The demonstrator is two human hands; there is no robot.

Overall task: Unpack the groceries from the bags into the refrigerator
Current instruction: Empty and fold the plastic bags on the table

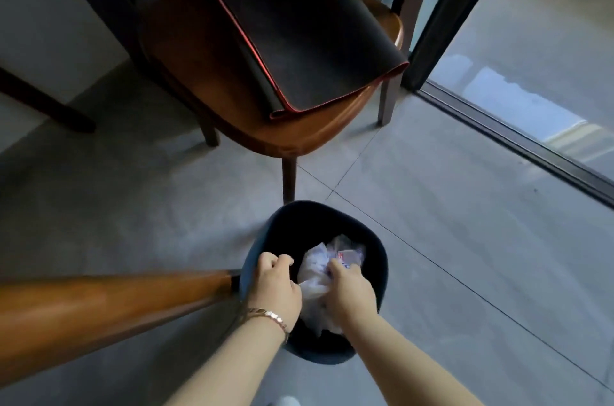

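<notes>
A round dark blue bin (378,259) stands on the grey floor right below me. A crumpled white plastic bag (319,266) with blue and red print fills its middle. My right hand (349,292) grips the bag from above, fingers curled into the plastic. My left hand (275,286), a bracelet at the wrist, is curled at the bin's left rim; what it holds is not plain. No refrigerator is in view.
A wooden chair (319,136) stands just beyond the bin, with a folded black mat with red edging (309,30) lying on its seat. A wooden rail (99,309) crosses the lower left. A sliding glass door track (518,140) runs along the right.
</notes>
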